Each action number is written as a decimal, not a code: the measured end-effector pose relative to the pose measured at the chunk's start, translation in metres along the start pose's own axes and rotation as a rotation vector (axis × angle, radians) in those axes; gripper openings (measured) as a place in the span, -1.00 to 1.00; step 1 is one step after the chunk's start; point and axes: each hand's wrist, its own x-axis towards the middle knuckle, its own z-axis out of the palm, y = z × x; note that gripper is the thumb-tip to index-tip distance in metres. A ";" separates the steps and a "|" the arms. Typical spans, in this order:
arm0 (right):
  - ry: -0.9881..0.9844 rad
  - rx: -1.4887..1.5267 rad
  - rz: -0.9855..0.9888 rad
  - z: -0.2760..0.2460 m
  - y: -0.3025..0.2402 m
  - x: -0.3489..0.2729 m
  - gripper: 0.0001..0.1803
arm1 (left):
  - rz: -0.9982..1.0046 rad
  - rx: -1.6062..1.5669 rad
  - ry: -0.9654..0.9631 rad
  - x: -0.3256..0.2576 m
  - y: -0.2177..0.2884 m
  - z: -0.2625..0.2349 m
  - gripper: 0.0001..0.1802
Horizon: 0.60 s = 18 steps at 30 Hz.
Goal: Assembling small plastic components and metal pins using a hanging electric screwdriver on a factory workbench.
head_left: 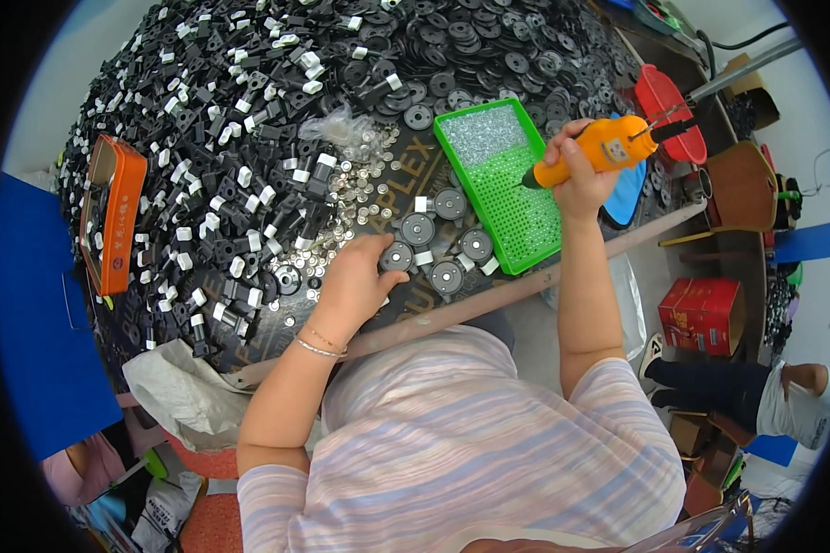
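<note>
My right hand (576, 170) grips an orange electric screwdriver (599, 147), its tip pointing down-left over a green tray (503, 180) that holds small silvery screws. My left hand (355, 276) rests on the dark table, fingers touching a black round disc part (397, 256). Several more black discs with white clips (447, 276) lie in a cluster between my two hands, just left of the tray.
A huge heap of black and white plastic parts (221, 166) covers the table's left and back. Loose silvery washers (350, 194) lie near the centre. An orange box (111, 212) stands at the left, a red bowl (664, 106) at the right. Another person (775, 392) sits far right.
</note>
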 end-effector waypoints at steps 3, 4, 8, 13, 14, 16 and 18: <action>0.006 -0.014 0.006 0.008 -0.010 0.001 -0.74 | -0.003 0.006 0.004 -0.001 0.001 0.000 -0.48; -0.013 0.035 -0.004 0.012 -0.016 0.001 -0.75 | -0.016 -0.002 -0.007 0.000 0.001 -0.001 -0.48; -0.165 0.161 -0.003 0.047 -0.037 -0.013 -0.74 | -0.007 -0.014 -0.001 -0.002 -0.002 0.001 -0.48; -0.432 0.220 0.120 0.101 -0.026 -0.049 -0.67 | 0.040 -0.035 0.009 -0.001 -0.004 0.002 -0.50; -0.483 0.182 0.096 0.106 -0.023 -0.052 -0.68 | 0.037 -0.036 0.011 0.000 -0.004 0.003 -0.50; -0.542 0.142 0.084 0.116 -0.017 -0.058 -0.69 | 0.030 -0.063 -0.038 0.001 -0.006 0.003 -0.50; -0.554 0.131 0.098 0.122 -0.012 -0.063 -0.70 | 0.057 -0.068 -0.006 0.000 -0.009 0.005 -0.52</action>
